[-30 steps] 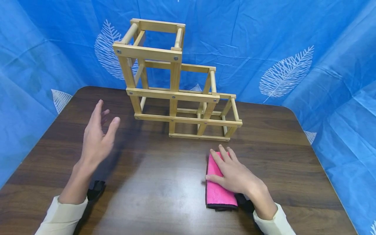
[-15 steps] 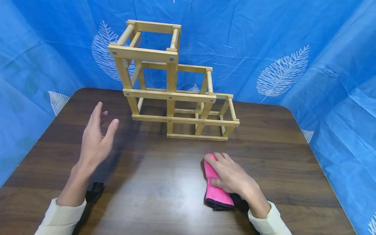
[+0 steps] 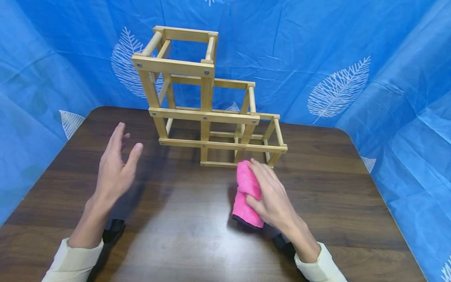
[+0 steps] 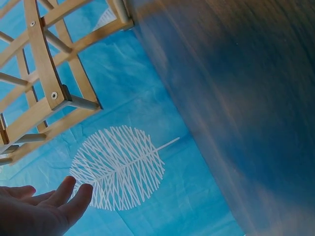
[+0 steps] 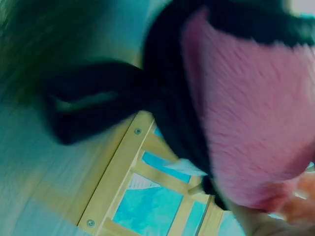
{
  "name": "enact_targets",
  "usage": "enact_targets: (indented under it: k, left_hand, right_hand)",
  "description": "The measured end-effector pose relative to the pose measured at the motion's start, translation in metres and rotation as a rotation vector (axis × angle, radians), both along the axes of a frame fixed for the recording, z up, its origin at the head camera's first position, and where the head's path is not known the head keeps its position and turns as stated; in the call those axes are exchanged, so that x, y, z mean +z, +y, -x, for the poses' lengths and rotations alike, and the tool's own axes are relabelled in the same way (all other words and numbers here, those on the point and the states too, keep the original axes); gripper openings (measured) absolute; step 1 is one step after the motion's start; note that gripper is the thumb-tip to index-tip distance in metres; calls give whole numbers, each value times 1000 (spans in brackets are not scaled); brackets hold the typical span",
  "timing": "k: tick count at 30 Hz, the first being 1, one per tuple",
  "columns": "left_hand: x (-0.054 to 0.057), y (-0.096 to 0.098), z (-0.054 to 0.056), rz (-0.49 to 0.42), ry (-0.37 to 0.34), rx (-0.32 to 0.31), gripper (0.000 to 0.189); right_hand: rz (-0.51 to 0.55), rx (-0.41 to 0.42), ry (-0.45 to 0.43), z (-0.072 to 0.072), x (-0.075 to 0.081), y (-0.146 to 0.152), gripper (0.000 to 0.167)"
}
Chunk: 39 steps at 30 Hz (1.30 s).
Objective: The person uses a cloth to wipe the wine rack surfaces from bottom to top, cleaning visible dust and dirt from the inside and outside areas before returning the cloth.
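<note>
A folded pink cloth (image 3: pixel 246 184) with black edging is gripped in my right hand (image 3: pixel 273 196), bunched between thumb and fingers just in front of the rack. Its fuzzy pink face and a black hanging loop (image 5: pixel 93 101) show large in the right wrist view. The wooden rack (image 3: pixel 204 114), a stepped frame of pale slats and dowels, stands at the back of the table, tallest on its left. Over the table's left side my left hand (image 3: pixel 116 164) is held up with fingers extended and thumb apart, holding nothing; its fingertips (image 4: pixel 84 192) show in the left wrist view.
The dark wood-grain table (image 3: pixel 169 235) has rounded far corners. A blue curtain (image 3: pixel 292 51) printed with white leaf shapes hangs close behind and along both sides. The rack's lower right end (image 3: pixel 278 135) is close to the cloth.
My right hand has gone from lying flat on the cloth to gripping it, and has carried it forward and slightly left toward the rack. The left hand stays in place.
</note>
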<state>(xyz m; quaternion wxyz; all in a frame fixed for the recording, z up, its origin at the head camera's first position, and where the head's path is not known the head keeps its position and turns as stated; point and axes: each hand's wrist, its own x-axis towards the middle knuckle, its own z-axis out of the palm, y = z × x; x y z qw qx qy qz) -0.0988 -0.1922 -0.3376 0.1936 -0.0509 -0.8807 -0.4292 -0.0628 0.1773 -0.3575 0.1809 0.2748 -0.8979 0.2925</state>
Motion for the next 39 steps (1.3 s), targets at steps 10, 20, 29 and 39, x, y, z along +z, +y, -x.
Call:
enact_targets:
  k: [10, 20, 29, 39]
  left_hand:
    - [11, 8, -5, -52, 62, -62, 59]
    - [39, 19, 5, -190, 90, -81, 55]
    - [47, 37, 27, -303, 48, -107, 54]
    - [46, 41, 36, -401, 71, -150, 48]
  right_hand:
    - [147, -29, 125, 1, 5, 3, 63]
    - [276, -70, 265, 4, 13, -7, 60]
    - [325, -189, 374, 12, 39, -10, 62]
    - [412, -316, 413, 33, 53, -26, 56]
